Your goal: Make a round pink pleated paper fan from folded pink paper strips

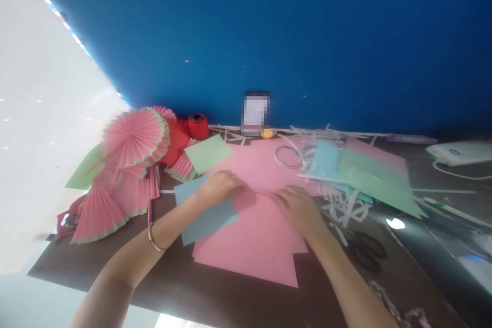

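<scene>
Several pink paper sheets (249, 253) lie overlapping in the middle of the table, with a thin edge or fold line running between my hands. My left hand (223, 184) has its fingers closed at the left end of that line. At the right end, my right hand (295, 207) has bent fingers pressed together on the pink paper. The exact grip of the fingertips is blurred. A blue-grey sheet (211, 220) lies under my left wrist, and a light green sheet (209, 154) lies just beyond that hand.
Pleated pink fans (134, 136) with green edges are heaped at the left, near a red roll (198, 126). White paper strips (346, 207), green sheets (376, 179) and black scissors (367, 251) lie right. A phone-like device (255, 113) leans against the blue wall (292, 36).
</scene>
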A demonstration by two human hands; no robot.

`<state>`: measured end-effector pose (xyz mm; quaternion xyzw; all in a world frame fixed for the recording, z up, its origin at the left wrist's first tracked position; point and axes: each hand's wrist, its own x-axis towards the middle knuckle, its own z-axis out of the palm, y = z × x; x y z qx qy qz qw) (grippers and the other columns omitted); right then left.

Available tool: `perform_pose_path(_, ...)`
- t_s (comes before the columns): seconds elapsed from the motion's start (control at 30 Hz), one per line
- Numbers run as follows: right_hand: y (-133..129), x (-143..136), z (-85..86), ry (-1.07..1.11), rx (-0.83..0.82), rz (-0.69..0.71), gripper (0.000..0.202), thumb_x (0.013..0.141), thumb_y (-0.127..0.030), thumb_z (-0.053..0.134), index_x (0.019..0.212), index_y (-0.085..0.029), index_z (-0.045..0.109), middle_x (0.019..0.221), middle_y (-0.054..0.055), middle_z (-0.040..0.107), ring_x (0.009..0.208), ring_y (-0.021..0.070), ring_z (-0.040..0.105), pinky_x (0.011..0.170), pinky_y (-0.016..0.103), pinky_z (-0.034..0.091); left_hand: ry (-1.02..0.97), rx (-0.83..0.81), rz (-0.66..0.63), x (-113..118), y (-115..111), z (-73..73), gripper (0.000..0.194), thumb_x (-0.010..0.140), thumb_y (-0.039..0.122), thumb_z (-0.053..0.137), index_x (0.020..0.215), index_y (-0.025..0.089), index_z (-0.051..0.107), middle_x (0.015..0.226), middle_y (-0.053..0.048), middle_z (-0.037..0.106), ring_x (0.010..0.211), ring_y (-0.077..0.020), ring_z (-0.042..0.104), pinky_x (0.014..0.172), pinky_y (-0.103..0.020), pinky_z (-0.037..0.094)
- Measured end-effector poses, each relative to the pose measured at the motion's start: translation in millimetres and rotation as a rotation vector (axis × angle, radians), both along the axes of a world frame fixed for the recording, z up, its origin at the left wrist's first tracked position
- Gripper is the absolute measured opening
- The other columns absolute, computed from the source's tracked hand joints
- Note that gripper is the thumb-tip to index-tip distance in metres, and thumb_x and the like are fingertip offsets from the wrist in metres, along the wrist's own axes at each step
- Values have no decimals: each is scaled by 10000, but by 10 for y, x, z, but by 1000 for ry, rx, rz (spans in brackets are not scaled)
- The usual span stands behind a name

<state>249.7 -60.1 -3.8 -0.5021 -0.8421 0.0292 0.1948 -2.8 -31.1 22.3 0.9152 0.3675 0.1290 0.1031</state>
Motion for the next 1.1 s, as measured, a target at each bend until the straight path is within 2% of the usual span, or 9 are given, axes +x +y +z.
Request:
perform_pose_path(0.27,107,-7,-125,293,-211,-81,95,826,-273,524,761,-207,543,790,46,590,740,192,534,680,321,424,-227,-433,190,67,217,-71,102,725,176,622,751,178,720,700,-9,652,660,-147,560,624,-240,400)
perform_pose_path(0.43,130,-5,-152,235,-211,-47,60,813,-239,535,776,-196,552,803,61,598,772,208,538,690,331,426,-260,-546,189,111,351,-64,261,592,118,687,849,155,716,812,-37,682,703,-158,584,620,-230,412)
perform_pose_path(0.53,88,3,-127,172,-98,-25,81,833,-222,525,762,-190,545,780,56,600,759,206,532,676,326,412,-162,-461,171,126,327,-36,172,632,126,647,778,178,721,780,-38,675,715,-170,586,628,-240,410)
perform_pose_path(0.63,36,23,-47,106,120,45,150,877,-188,472,757,-184,561,736,49,616,734,194,530,688,328,390,-99,-236,229,102,223,-4,155,705,137,595,749,212,723,829,-48,680,779,-188,589,689,-268,409)
perform_pose_path(0.73,-6,22,58,49,374,107,172,880,-115,453,841,-168,612,716,46,635,735,184,540,714,327,382,-129,-69,207,38,126,-14,194,794,164,541,803,232,723,826,-53,694,823,-198,598,797,-315,398)
perform_pose_path(0.83,-48,-18,149,4,527,147,203,852,-55,479,933,-156,635,752,52,662,756,175,559,741,324,393,-254,-58,231,-7,92,-70,183,820,197,538,799,228,716,843,-57,711,853,-207,616,867,-348,388)
perform_pose_path(0.93,-93,-64,216,-1,635,112,178,824,-66,544,920,-175,647,722,37,664,718,156,569,726,314,396,-537,-189,494,58,64,-88,132,773,206,597,859,205,697,961,-78,706,915,-223,624,881,-356,417)
perform_pose_path(1.03,-132,-93,262,8,757,42,144,777,-92,627,887,-184,645,660,18,645,641,138,555,668,306,382,-961,-520,754,244,-42,-20,431,697,212,682,1114,152,590,1097,-141,656,900,-223,639,819,-353,468)
perform_pose_path(1.1,-156,-119,278,-1,796,50,162,748,-100,667,889,-173,637,673,23,654,627,138,549,645,308,379,-1171,-920,633,397,-147,39,467,667,249,727,1094,126,584,1015,-149,683,868,-220,655,802,-345,476)
